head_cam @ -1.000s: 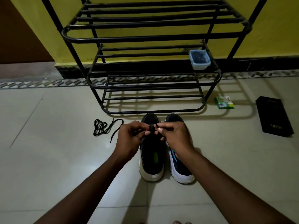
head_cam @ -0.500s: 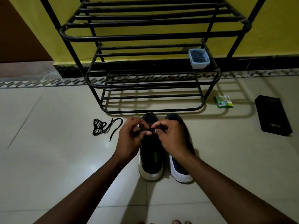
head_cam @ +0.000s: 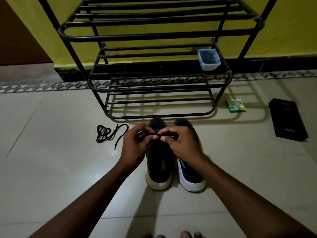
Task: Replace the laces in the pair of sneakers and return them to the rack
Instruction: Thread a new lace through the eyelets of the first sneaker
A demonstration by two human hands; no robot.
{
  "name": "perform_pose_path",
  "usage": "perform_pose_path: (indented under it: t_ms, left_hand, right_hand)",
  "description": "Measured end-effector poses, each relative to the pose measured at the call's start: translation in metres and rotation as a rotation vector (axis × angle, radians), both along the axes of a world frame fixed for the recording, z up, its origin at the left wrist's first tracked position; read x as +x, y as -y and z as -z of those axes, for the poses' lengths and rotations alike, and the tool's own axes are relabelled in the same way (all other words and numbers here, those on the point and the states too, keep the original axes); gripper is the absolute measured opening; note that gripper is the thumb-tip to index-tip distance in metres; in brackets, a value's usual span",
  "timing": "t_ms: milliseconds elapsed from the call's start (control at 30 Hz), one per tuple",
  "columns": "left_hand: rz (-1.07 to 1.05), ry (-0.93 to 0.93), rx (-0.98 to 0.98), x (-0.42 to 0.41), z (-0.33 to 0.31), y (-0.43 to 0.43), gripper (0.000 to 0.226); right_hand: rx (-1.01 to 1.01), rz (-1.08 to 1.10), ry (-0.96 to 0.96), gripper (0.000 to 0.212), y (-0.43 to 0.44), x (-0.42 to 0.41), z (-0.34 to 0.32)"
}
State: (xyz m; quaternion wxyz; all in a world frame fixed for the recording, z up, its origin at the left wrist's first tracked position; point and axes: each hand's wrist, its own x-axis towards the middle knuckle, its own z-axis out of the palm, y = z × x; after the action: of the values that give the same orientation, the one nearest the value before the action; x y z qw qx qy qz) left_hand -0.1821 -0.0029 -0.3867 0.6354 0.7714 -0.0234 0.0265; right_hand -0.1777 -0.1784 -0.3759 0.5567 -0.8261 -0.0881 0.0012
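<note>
Two black sneakers with white soles stand side by side on the floor, toes toward the black metal rack. Over the left sneaker my left hand and my right hand meet, and both pinch a black lace between fingertips above the shoe's front. The right sneaker has a blue stripe and is partly covered by my right wrist. A loose black lace lies coiled on the tiles left of the shoes.
A small clear tub with dark contents sits on the rack's middle shelf at the right. A green packet and a flat black box lie on the floor to the right. Behind the rack is a yellow wall.
My hands stay together over the left sneaker; the fingers have shifted slightly along the lace. Shoes and loose lace have not moved.
</note>
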Motion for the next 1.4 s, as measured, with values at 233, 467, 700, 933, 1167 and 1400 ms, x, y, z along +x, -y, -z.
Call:
perform_pose_path:
  t_ms: [233, 467, 700, 933, 1167, 1400]
  left_hand:
    - [-0.004, -0.017, -0.046, -0.002, -0.006, 0.004, 0.017]
    - [0.014, 0.069, 0.112, 0.001, -0.007, -0.007, 0.007]
    - [0.097, 0.078, 0.442, 0.003, 0.003, -0.049, 0.054]
    - [0.008, -0.09, 0.202, 0.004, -0.004, -0.039, 0.013]
    - [-0.031, -0.271, -0.284, 0.006, -0.025, 0.001, 0.01]
    - [0.063, -0.263, -0.157, -0.003, -0.025, 0.009, 0.014]
  right_hand:
    - [-0.011, 0.004, 0.051, 0.014, 0.001, -0.001, 0.001]
    - [-0.13, 0.144, 0.086, 0.013, 0.004, -0.002, -0.001]
    - [0.013, 0.152, -0.074, 0.012, 0.025, -0.004, -0.003]
    - [0.006, 0.011, -0.116, 0.011, 0.026, -0.002, -0.011]
    - [-0.208, -0.225, 0.385, 0.021, 0.01, 0.0, -0.022]
    - [-0.223, -0.11, 0.463, 0.02, 0.005, 0.006, -0.017]
